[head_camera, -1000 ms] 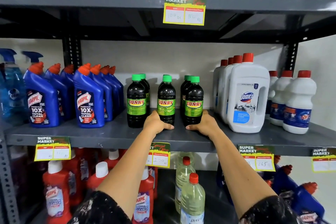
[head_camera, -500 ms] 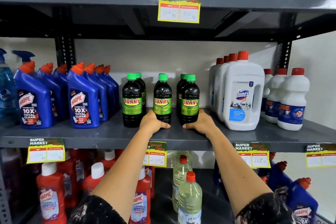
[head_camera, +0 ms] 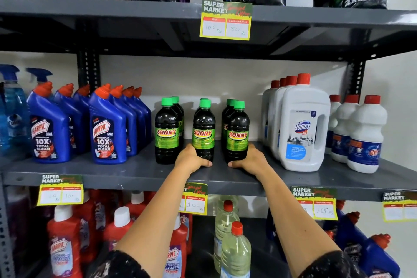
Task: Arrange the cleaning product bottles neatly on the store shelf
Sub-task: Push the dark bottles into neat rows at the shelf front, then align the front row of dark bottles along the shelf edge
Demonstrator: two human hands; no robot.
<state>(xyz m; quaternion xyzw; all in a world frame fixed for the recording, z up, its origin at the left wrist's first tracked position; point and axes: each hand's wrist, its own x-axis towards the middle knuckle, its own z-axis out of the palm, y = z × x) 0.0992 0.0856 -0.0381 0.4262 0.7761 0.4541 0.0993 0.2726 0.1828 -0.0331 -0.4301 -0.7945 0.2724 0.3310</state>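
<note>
Since a second ago very little has shifted: both hands stay at the foot of the same two bottles, and only the head camera has tipped up a touch, so more of the pouches on the top shelf shows. The left hand curls round the base of the middle dark glossy plastic bottle with a green cap and a green "SUNNY" label, thumb lying along the front edge, fingers wrapped behind and out of sight. The right hand cups the base of the right-hand front bottle of the same kind in the same half-closed way. Both bottles stand upright on the grey metal middle shelf, near its front edge, each heading a short file of like bottles; a third file stands apart to the left, untouched.

The step in hand looks like squaring the front bottles into an even row. The gap between the left and middle files seems a little wider than that between the middle and right, so the next move likely calls for a gentle slide along the shelf, labels kept facing out, low grip kept so neither bottle tips, and clear of the tall white plastic jug with a red cap just beside the right hand
</note>
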